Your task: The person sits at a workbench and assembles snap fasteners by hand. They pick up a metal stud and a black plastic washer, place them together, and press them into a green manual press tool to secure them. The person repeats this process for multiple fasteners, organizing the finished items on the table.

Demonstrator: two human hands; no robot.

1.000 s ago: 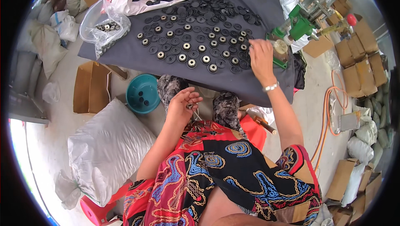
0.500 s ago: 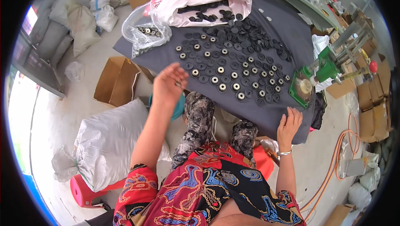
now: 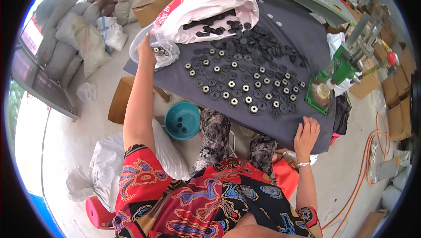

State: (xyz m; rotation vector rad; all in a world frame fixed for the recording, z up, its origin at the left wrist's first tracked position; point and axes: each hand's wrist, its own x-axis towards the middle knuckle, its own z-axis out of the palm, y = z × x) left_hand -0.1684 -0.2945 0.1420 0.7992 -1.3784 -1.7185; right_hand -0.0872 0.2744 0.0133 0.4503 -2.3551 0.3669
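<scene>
Light is bright and mostly even, strongest at the left, where a tall opening (image 3: 30,141) burns out to white with blue fringing near the rim. Shadows on the pale floor (image 3: 90,128) are soft, and small highlights sit on the metal rings (image 3: 234,102) and clear plastic bag (image 3: 169,58). Fisheye distortion bends straight edges inside a black, rounded border, leaving boxes (image 3: 397,115) at the right stretched and soft.

Rings (image 3: 254,108) apparently atop some discs (image 3: 254,114)
</scene>
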